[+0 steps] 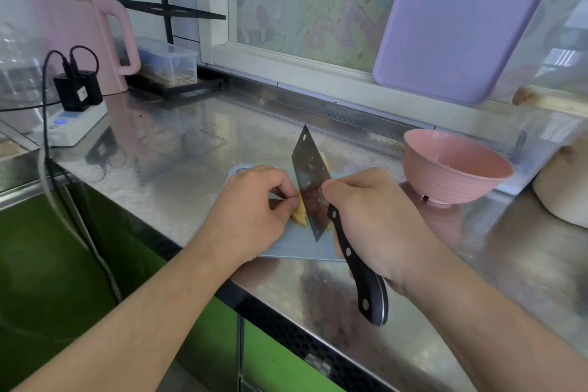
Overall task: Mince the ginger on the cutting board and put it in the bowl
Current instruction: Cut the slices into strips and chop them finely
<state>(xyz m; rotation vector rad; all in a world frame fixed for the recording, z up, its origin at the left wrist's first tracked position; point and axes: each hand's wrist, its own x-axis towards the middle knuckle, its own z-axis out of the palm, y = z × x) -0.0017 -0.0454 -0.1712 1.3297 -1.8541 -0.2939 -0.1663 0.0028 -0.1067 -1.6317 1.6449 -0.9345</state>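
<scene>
Bright daylight enters from the far window (305, 3); steel counter (178, 149) shows soft glare; edges curve and blur.

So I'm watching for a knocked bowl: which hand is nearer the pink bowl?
Right. The right hand, gripping the cleaver, sits just left of the pink bowl; the left hand holds the ginger beyond the blade.

ginger (299, 212): mostly hidden behind the cleaver (311, 183) blade and under the left hand (254, 207); only yellow slivers show
cutting board (296, 248): middle covered by both hands; right edge behind the right hand (375, 219)
bowl (451, 169): inside bottom out of sight
lilac board (461, 19): top cut off, upper right
pot (563, 194): cropped at right edge
</scene>
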